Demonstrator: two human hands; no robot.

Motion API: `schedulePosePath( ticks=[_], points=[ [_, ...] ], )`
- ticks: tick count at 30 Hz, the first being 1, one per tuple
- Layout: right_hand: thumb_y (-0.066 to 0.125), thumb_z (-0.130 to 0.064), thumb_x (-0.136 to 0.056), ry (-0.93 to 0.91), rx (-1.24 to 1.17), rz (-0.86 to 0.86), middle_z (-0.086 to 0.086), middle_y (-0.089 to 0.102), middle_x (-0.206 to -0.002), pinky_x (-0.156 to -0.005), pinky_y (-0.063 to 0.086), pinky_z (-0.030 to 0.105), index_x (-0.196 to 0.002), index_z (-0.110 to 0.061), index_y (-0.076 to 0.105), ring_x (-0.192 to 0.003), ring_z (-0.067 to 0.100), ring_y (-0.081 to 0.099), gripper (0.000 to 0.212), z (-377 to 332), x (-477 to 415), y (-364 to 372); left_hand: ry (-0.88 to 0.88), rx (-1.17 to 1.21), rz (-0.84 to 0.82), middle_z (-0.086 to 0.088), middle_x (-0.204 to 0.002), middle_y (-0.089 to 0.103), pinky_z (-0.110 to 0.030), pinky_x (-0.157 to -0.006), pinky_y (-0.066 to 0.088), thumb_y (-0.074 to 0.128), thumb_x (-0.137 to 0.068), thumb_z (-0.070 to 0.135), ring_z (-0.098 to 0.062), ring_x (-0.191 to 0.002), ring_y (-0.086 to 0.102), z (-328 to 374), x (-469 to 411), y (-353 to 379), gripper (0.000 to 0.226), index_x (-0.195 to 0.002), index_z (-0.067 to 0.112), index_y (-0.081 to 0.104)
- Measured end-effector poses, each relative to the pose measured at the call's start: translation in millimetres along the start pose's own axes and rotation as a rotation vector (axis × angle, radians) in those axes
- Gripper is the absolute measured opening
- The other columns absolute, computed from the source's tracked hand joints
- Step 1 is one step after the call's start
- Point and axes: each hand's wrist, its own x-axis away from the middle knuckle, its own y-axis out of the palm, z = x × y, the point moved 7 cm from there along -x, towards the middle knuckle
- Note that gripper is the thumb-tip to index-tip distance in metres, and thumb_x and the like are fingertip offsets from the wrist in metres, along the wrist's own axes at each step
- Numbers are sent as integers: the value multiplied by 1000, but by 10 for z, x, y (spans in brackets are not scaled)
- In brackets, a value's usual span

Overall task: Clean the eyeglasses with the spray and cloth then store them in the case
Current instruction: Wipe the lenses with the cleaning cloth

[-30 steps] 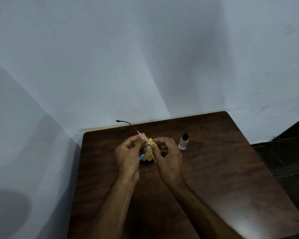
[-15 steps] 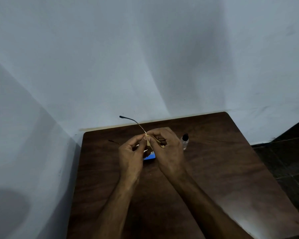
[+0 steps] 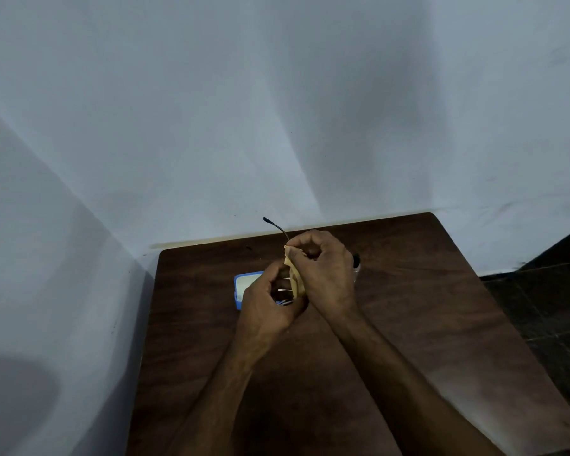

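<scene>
Both hands meet above the middle of the dark wooden table (image 3: 408,324). My left hand (image 3: 267,311) grips the eyeglasses low down; most of the frame is hidden inside the hands. One thin temple arm of the eyeglasses (image 3: 275,225) sticks up and back past my right hand. My right hand (image 3: 326,274) pinches the yellow cloth (image 3: 295,278) around the glasses. A blue case (image 3: 244,286) lies open on the table behind my left hand, with its pale inside showing. The small clear spray bottle (image 3: 356,263) with a black cap stands behind my right hand, mostly hidden.
The table stands in a corner of pale walls, its back edge against one wall (image 3: 277,126). Dark floor tiles (image 3: 556,307) show to the right of the table.
My left hand has dropped lower and nearer, uncovering the blue case. My right hand with the cloth has slid up toward the raised temple arm.
</scene>
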Motion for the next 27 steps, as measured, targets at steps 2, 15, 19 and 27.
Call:
schedulePosePath(
  ticks=[2,15,19,27],
  points=[
    [80,-20,-85,34,5,5,-13,73,-84,-67,45,4,-84,-24,77,-80,-3,69,6,9,-50,-1,-18,21,-3,15,-102,74,-16,-84,58,86,-79,4,2,-97,71,-51,8,29,60,-123,37,62],
    [70,5,-89,282,-707,167,8,73,-78,-69,56,32,-86,-5,71,-72,18,68,11,450,-402,-127,-121,303,-23,2,-104,80,-25,-87,59,82,-79,-14,-11,-95,75,-308,152,125,63,-129,21,65],
    [60,1,-94,477,-700,220,6,61,-63,-50,46,23,-86,-5,69,-52,14,59,13,830,-266,-292,-161,560,105,-6,-105,77,-26,-87,61,77,-83,-9,-17,-95,73,-352,106,-60,56,-135,9,67],
    [66,-31,-99,578,-240,-226,0,56,-66,-57,44,31,-83,-5,76,-57,11,53,31,1482,231,-137,-381,1010,202,-5,-107,66,-34,-98,61,56,-97,-7,-13,-92,72,-593,100,-103,40,-134,4,64]
  ],
)
